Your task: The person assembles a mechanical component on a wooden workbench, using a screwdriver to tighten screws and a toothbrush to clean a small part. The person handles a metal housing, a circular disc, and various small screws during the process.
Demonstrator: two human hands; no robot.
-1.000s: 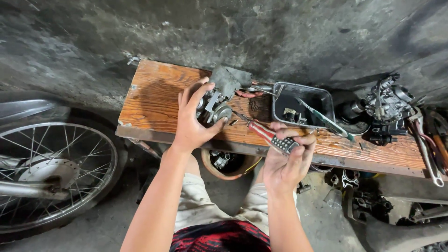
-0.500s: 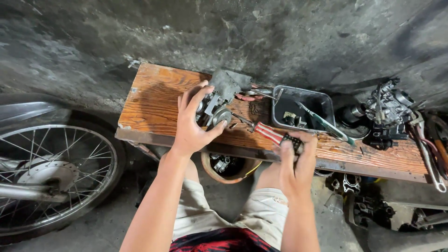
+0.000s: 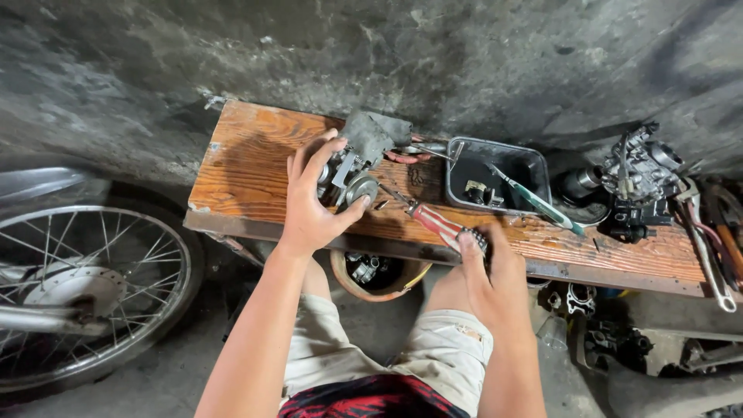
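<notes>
From the left I see first the spoked motorcycle wheel (image 3: 77, 286) on the floor, just beside the end of the worn orange-brown wooden counter (image 3: 248, 166). My left hand (image 3: 309, 205) rests on the counter with its grip wrapped around the grey metal carburettor-like part (image 3: 352, 170), fingers on its left side and thumb under its round silver cap. The part sits near the middle of the counter, close to the front edge. If this grip is loose, I think the part can turn or slide when the tool pushes on it — and it may fall into the round tan bowl with small metal pieces (image 3: 375, 275) below.

The screwdriver with the red and clear striped handle (image 3: 437, 223) lies slanted, its tip pointing at the part; I cannot tell if the tip sits in a screw. My right hand (image 3: 487, 271) is closed on the end of the handle. A slip of the tip could hit my left thumb.

Further right, the dark rectangular plastic tray (image 3: 534, 166) holds a green-handled tool (image 3: 542, 205) that hangs over its rim — a knock could send it down. The second grey engine part (image 3: 638, 174) stands well apart.
</notes>
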